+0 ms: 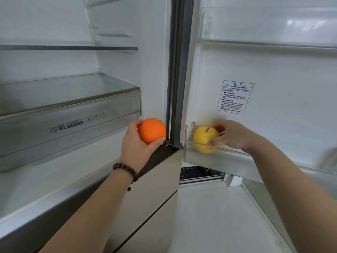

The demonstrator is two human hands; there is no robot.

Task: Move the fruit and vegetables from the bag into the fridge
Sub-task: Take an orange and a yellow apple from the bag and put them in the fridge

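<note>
head view is filled by an open fridge (pixel 155 42), its white interior on the left and its open door (pixel 291 79) on the right. a glass shelf (pixel 69 48) is seen far up on the left, and below it a clear crisper drawer (pixel 69 114) printed with produce icons. a clear door bin (pixel 218 159) is mounted low on the door, under a printed warning label (pixel 235 96). an orange (pixel 151 130) is gripped by the left hand (pixel 135 145), fingers curled round it, just in front of the drawer's right end. a beaded bracelet (pixel 127 172) is worn on that wrist. a yellow apple (pixel 205 138) is held by the right hand (pixel 231 135) at the left end of the door bin, its lower half behind the bin's wall.
</note>
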